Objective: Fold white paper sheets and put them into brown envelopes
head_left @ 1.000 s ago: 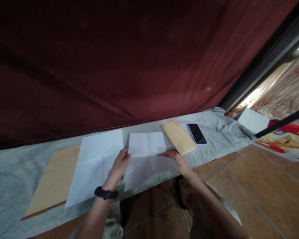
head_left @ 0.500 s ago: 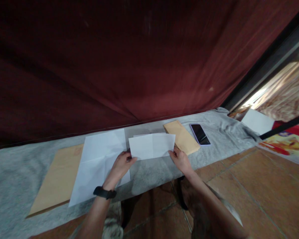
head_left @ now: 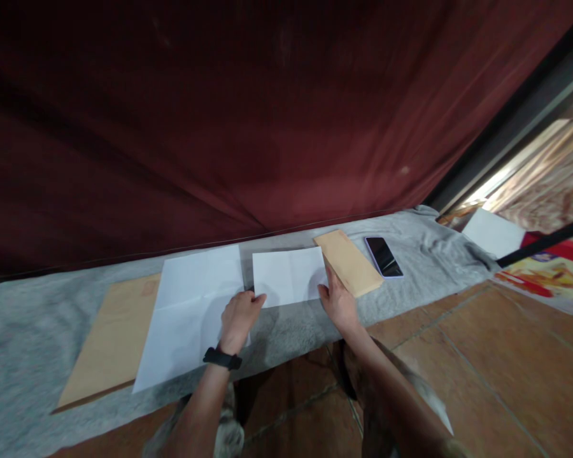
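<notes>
A folded white sheet of paper with a faint vertical crease lies low over the grey cloth. My left hand, a black band on its wrist, pinches the lower left corner, thumb on top and fingers curled. At the lower right corner my right hand grips the same sheet, its index finger along the short edge. Left of it lies a stack of larger white paper with crease lines, partly under my left hand. Small brown envelopes lie just beyond my right hand.
A large brown envelope lies at the left, partly under the white paper. A phone rests right of the small envelopes. The grey cloth covers a narrow bench before a dark red curtain. Tiled floor is below.
The folded sheet has gone from slightly raised and tilted to lying flatter, farther from me. My left hand has turned and its wrist has shifted right.
</notes>
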A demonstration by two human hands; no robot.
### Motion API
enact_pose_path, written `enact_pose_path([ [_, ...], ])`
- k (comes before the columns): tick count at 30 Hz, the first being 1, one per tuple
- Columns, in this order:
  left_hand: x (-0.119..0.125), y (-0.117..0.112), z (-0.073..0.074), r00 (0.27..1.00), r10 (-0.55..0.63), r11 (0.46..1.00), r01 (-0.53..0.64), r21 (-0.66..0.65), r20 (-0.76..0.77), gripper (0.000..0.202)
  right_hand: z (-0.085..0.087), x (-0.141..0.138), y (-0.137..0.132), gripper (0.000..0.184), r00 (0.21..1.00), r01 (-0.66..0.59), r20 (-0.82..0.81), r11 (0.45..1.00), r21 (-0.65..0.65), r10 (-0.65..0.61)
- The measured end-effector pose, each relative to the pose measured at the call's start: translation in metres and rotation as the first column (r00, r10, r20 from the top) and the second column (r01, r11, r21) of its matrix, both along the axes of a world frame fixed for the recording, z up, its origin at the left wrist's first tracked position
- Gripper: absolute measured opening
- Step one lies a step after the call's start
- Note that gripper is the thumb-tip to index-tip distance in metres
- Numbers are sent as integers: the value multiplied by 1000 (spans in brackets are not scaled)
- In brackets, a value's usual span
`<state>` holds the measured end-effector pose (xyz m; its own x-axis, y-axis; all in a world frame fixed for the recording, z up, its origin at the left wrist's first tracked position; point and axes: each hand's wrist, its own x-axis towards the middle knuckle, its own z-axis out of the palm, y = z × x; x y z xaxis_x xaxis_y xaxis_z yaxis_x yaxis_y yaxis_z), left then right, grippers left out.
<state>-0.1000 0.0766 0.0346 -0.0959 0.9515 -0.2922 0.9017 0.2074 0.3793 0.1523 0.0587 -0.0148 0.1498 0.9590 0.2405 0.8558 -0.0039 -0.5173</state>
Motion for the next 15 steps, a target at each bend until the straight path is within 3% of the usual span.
enact_pose_path([
  [9, 5, -4, -3, 997, 10, 1000, -7, 30, -73, 39, -4, -5, 1, 49, 978, 15, 206, 997, -81, 2],
  [15, 11, -4, -2, 985, 27, 999, -24, 23, -168, 36, 4, -10, -1, 47, 938, 70, 345, 982, -177, -4],
])
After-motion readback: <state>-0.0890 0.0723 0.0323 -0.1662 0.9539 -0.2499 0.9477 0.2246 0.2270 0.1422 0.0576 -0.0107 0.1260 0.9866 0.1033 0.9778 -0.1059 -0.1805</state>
